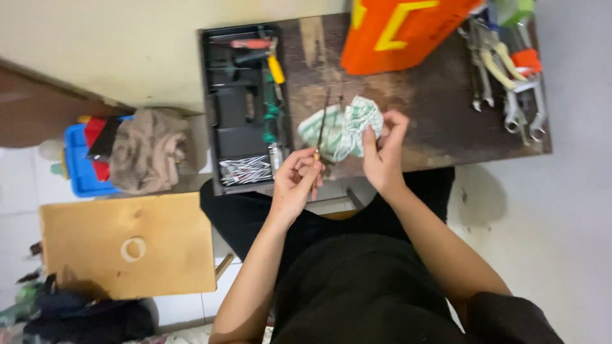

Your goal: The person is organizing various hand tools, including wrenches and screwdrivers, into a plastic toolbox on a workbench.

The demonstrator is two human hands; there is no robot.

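Observation:
My left hand grips the wooden handle of a thin metal tool, a file or small screwdriver, whose shaft points away from me. My right hand holds a crumpled green-and-white striped cloth bunched against the tool's shaft. Both hands hover over the near edge of a dark, worn wooden table. My lap in dark clothing is below.
A black tool tray with screwdrivers and loose nails lies on the table's left end. An orange box stands at the back, with wrenches and pliers to the right. On the floor at left are a wooden stool and a blue bin of rags.

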